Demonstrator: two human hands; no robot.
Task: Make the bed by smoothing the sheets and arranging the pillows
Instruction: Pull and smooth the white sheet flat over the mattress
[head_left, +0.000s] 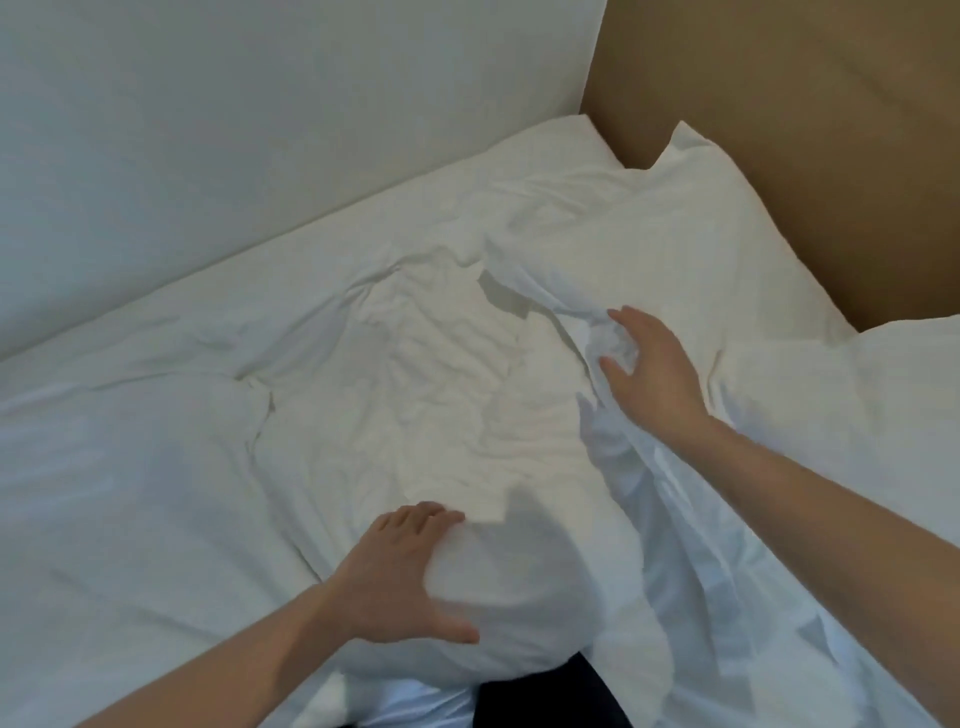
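Observation:
My left hand (395, 577) grips the side of a puffy white pillow (509, 582) low in the middle of the view, fingers over its top and thumb on its near side. My right hand (654, 379) reaches forward and closes around a bunched fold of white cover fabric (618, 340), which trails down to the right. Between the hands lies the wrinkled white sheet (441, 374). A second white pillow (649, 208) lies against the brown headboard (805, 130). A third (914, 374) shows at the right edge.
A white wall (234, 130) runs along the bed's far side and meets the headboard in the corner. A smoother white duvet (130, 467) covers the left part of the bed. Dark clothing (545, 696) shows at the bottom edge.

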